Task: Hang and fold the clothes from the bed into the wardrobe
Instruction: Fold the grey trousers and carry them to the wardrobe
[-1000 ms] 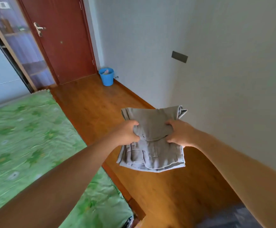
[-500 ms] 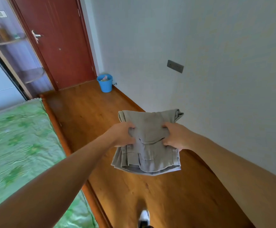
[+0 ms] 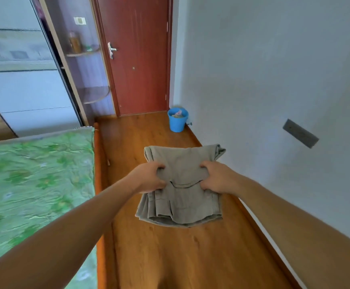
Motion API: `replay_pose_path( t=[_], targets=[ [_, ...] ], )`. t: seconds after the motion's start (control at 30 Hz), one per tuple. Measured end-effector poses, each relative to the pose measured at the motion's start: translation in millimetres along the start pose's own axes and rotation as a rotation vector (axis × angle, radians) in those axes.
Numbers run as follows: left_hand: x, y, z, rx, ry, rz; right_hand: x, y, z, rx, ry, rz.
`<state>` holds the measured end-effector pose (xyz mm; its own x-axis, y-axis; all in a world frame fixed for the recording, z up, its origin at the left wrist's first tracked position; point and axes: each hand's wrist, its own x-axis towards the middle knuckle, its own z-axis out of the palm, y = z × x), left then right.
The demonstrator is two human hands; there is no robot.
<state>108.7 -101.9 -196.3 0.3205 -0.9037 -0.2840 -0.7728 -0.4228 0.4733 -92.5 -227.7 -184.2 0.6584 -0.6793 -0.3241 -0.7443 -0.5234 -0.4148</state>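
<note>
Folded grey trousers (image 3: 182, 184) held flat in mid-air above the floor.

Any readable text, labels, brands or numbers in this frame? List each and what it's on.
No text here can be read.
sticker on the cabinet: print too blurred to read.
bottle in the cabinet: label too blurred to read.
wall plate: no marking visible.
garment: no tag or print showing.
</note>
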Motion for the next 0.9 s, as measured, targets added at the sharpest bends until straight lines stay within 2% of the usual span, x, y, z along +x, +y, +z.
replay_pose_path(
  t=[0.2, 0.6, 0.9],
  targets=[
    [85.8, -48.3, -67.7, -0.046, 0.105, -0.119, 144.3, -44.4, -42.5, -0.067, -0.019, -0.179],
    [310.5, -126.4, -166.2, -0.125, 0.269, -0.332, 447.3, -96.7, -112.3, -0.042, -0.141, -0.387],
    [464.5, -186.1, -278.8, -0.247, 0.428, -0.51, 663.8, -186.5, -194.8, -0.094, -0.257, -0.555]
  ],
)
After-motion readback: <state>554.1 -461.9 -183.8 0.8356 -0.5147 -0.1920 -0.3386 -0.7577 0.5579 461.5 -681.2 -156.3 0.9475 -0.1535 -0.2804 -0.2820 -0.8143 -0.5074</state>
